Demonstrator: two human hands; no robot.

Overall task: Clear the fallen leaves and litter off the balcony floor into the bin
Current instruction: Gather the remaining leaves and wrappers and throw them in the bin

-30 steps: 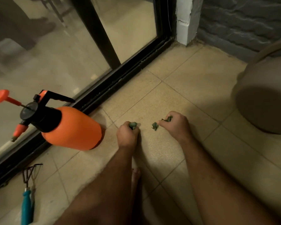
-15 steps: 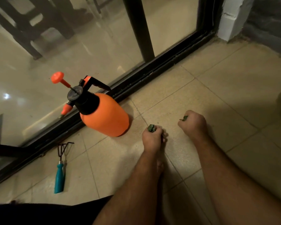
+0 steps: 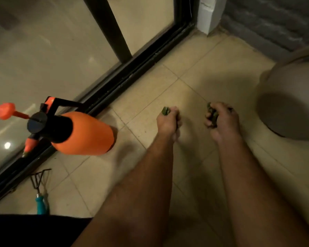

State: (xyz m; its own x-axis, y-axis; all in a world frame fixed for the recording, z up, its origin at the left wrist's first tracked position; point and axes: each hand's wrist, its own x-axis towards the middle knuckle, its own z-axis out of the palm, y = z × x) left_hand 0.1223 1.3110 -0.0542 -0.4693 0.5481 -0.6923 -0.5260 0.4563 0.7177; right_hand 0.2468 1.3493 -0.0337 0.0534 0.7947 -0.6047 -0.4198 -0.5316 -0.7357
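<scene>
Two fists hover over bare tiles between the sprayer [image 3: 82,133] and the pot [image 3: 292,104] (door track beyond). The left hand [image 3: 168,122] and right hand [image 3: 221,120] each curl round leaves [image 3: 211,113], pointing away.

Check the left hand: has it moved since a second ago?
Yes. The left hand, gripping leaf scraps, has shifted rightward, away from the orange sprayer; the stretch of tile between them is wider than before.

Both hands, left [image 3: 168,121] and right [image 3: 222,120], clutch green leaves [image 3: 212,114] above the tiled floor [image 3: 200,72] beside an orange sprayer [image 3: 82,133].
</scene>
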